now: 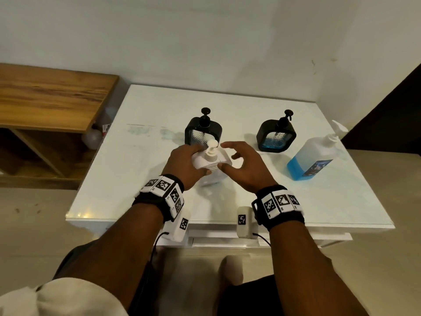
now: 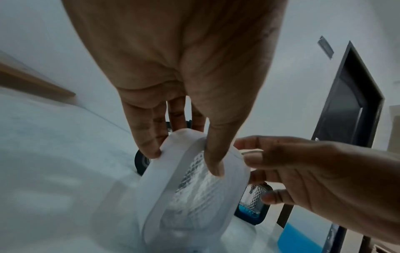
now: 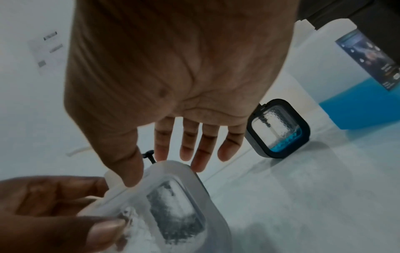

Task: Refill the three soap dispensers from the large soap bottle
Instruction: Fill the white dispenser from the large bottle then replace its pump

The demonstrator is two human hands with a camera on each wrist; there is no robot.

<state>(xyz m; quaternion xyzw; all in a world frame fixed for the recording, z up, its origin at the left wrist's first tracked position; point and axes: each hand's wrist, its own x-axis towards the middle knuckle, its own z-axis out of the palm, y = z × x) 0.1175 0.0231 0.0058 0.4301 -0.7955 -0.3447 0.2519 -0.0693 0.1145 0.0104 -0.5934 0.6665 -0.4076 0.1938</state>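
Note:
A white soap dispenser [image 1: 211,159] with a white pump stands at the middle of the white table [image 1: 136,179]. My left hand [image 1: 189,160] grips its body, thumb on the patterned front pane [image 2: 194,188] and fingers behind. My right hand [image 1: 237,160] hovers open at its right side, fingers spread; in the right wrist view the thumb tip [image 3: 132,181] touches the dispenser's [image 3: 173,205] top corner. Two black dispensers stand behind: the left one [image 1: 202,131] partly hidden, the right one [image 1: 276,136] with a little blue soap. The large soap bottle [image 1: 314,158], part full of blue soap, stands far right.
A wooden shelf unit [image 1: 52,99] stands left of the table, below its level. A dark door [image 1: 387,115] is at the far right. The wall runs along the table's back edge. The table's front edge is just under my wrists.

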